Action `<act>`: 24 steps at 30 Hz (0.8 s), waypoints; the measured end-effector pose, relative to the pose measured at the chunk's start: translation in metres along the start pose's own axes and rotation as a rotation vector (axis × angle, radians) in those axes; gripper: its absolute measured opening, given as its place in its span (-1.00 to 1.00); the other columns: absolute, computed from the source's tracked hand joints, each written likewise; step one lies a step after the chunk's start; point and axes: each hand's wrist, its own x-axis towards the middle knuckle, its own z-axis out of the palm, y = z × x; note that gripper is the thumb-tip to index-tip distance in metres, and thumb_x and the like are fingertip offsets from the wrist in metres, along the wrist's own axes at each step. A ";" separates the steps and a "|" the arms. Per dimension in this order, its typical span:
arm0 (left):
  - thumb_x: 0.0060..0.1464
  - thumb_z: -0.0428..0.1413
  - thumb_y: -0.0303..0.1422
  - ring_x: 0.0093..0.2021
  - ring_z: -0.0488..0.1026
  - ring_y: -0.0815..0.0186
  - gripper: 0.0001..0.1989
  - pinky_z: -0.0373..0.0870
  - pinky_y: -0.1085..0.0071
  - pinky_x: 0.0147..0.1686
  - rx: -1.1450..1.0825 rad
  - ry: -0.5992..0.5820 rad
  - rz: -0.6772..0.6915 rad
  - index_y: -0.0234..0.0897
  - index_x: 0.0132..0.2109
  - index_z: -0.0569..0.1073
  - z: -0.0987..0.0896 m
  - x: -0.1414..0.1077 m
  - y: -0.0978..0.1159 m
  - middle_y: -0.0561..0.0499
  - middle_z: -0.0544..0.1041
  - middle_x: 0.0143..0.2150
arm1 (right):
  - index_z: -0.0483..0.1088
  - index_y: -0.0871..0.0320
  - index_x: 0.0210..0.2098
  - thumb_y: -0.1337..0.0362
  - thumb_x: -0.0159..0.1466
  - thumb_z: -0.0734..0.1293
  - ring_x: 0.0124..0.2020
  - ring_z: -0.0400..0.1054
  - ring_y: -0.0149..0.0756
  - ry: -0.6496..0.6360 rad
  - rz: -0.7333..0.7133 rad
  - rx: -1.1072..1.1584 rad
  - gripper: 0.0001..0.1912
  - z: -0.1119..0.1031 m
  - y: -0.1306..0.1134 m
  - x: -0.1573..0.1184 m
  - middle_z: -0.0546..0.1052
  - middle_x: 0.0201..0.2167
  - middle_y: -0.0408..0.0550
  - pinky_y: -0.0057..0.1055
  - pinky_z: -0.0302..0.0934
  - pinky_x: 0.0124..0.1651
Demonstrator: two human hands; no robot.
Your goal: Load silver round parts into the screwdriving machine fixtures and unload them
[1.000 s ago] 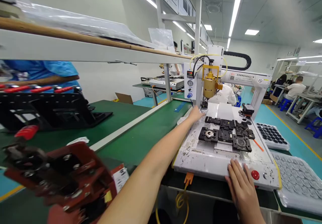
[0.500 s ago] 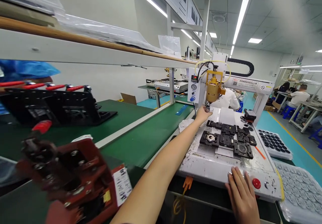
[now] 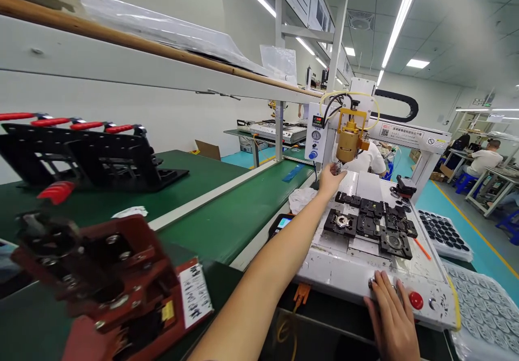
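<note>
1. Find left hand [image 3: 330, 181] just under the gold dispenser head [image 3: 347, 145], at the rear left of the white machine [image 3: 340, 270]. Note fingers bent close together, tips partly hidden; cannot tell grip from mere touch.
2. Find right hand [image 3: 392, 315] laid on the machine's front edge, left of the red button [image 3: 416, 300]. Note fingers nearly straight, wrapped around nothing; cannot confirm any pressing.
3. Count as done: one metal ring [image 3: 343, 220] seated in the front-left fixture block [image 3: 332, 222] atop the machine. Cannot read the contents of the remaining fixture blocks [image 3: 370, 224].
4. Count as left: handwork beneath the head, judged unfinished from fingers so near.
5. Log black discs [image 3: 444, 230] and pale round parts [image 3: 482, 301] right of the machine; cannot confirm any link to present work.
</note>
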 end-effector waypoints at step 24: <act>0.37 0.28 -0.21 0.01 0.61 0.14 -0.70 0.60 0.06 0.07 0.425 -0.085 -0.190 -0.33 0.08 0.57 -0.038 0.054 -0.038 -0.11 0.63 0.05 | 0.52 0.32 0.17 0.41 0.51 0.40 0.27 0.55 0.01 -0.012 0.095 0.024 -0.73 0.003 -0.007 -0.002 0.64 0.22 0.25 -0.02 0.02 0.63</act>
